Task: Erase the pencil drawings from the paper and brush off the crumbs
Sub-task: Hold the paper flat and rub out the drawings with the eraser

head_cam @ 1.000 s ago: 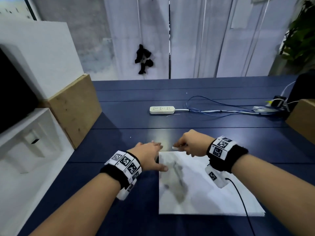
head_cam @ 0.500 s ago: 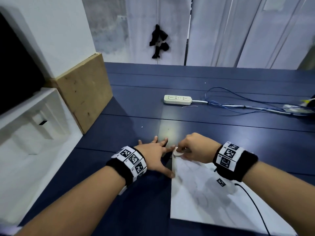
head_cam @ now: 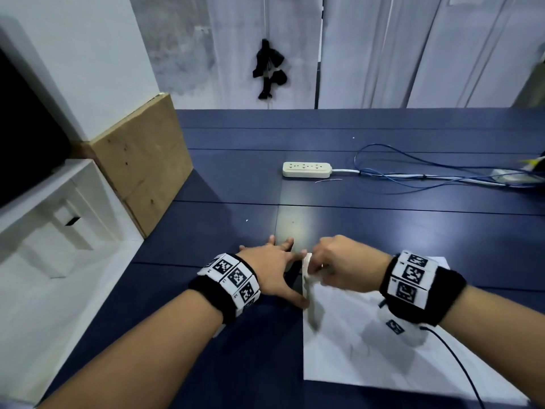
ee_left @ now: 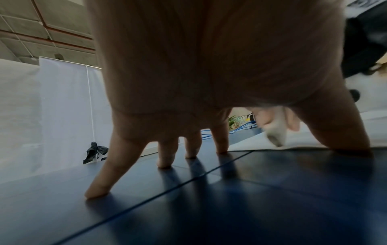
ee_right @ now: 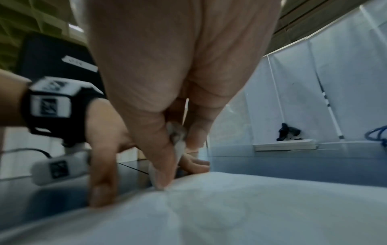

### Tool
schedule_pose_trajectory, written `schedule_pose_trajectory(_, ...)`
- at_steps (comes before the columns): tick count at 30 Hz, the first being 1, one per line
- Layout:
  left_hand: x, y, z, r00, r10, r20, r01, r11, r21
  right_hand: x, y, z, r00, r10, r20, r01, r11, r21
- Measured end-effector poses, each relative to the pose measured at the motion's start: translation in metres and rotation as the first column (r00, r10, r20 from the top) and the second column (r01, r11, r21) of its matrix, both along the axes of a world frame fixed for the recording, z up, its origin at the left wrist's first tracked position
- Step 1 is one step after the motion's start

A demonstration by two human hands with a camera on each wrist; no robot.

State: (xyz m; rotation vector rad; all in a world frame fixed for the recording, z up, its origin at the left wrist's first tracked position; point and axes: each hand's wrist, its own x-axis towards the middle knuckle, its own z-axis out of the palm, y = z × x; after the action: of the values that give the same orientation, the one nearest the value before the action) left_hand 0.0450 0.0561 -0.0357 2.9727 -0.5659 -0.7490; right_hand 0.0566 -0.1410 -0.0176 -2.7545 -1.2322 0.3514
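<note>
A white sheet of paper (head_cam: 368,349) lies on the dark blue table (head_cam: 398,231) at the lower right, with only faint pencil lines showing. My right hand (head_cam: 314,268) pinches a white eraser (head_cam: 307,265) and presses it on the paper's far left corner. The right wrist view shows the eraser (ee_right: 178,144) between thumb and fingers, its tip on the paper (ee_right: 240,207). My left hand (head_cam: 280,270) rests spread on the table just left of the sheet. Its thumb presses the paper's left edge. In the left wrist view its fingertips (ee_left: 96,192) stand on the table.
A cream power strip (head_cam: 306,169) with blue and white cables (head_cam: 413,175) lies further back on the table. A wooden board (head_cam: 141,160) leans at the table's left edge beside a white shelf unit (head_cam: 44,231). White curtains hang behind.
My left hand has spread its fingers on the table, thumb staying on the paper's edge. The right hand has rubbed the eraser around the far left corner. The head view shifted left.
</note>
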Motion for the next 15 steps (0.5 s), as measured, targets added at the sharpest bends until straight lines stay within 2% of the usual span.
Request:
schedule_pose_trajectory(3, -0.001, 0.0, 0.001, 1.0, -0.002, -0.001, 0.002, 1.0, 0.0, -0.001, 0.009, 0.003, 0.997, 0.073, -0.014, -0.074, 0.996, -0.059)
schedule_pose_trajectory(6, -0.001, -0.001, 0.003, 1.0, -0.006, -0.011, 0.006, 1.0, 0.014, 0.021, 0.009, 0.009, 0.995, -0.098, -0.007, 0.097, 0.994, -0.042)
schedule_pose_trajectory(8, 0.0, -0.001, 0.003, 1.0, -0.001, -0.011, 0.001, 1.0, 0.022, 0.024, 0.004, 0.01, 0.993, -0.122, -0.005, 0.122, 0.992, -0.028)
schedule_pose_trajectory(12, 0.003, -0.001, 0.0, 1.0, -0.004, 0.002, 0.004, 1.0, 0.019, -0.002, -0.001, 0.005, 0.997, 0.065, -0.042, -0.069, 0.992, -0.101)
schedule_pose_trajectory(15, 0.003, -0.001, -0.001, 1.0, -0.005, 0.0, 0.005, 1.0, 0.022, 0.012, -0.003, 0.006, 0.998, 0.063, -0.023, -0.064, 0.994, -0.091)
